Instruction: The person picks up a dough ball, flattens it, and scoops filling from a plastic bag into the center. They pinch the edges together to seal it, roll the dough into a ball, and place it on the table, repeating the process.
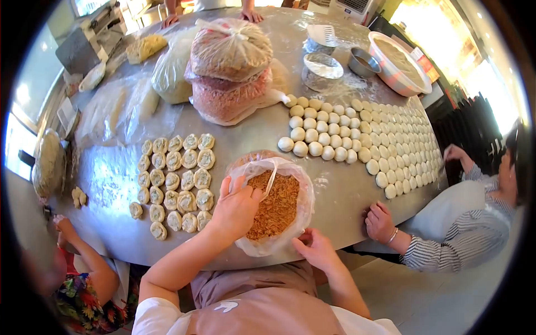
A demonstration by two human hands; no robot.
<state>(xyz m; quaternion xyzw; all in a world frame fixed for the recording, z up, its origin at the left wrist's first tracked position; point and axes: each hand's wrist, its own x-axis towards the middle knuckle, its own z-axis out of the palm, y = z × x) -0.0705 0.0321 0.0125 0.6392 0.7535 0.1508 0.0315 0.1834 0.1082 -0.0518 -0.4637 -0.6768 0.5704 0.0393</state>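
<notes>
A clear plastic bag (309,201) stands open at the table edge, full of brown crumbly filling (273,215). My left hand (234,207) is over the bag's left side, its fingers closed on a pale, thin tool (272,177) that reaches into the bag's top. On the lower right, my right hand (315,245) touches the bag's rim, thumb and fingers pinching the plastic. Rows of flattened dough pieces with a pale filling (173,181) lie to the left of the bag. Round white dough balls (326,131) sit in rows to the right.
Tied bags of filling (230,72) are stacked behind the bag. A basin (427,84), a metal bowl (364,62) and a floury container (322,72) stand at the back right. People are at the right (446,234), left (92,273) and far edge (251,12).
</notes>
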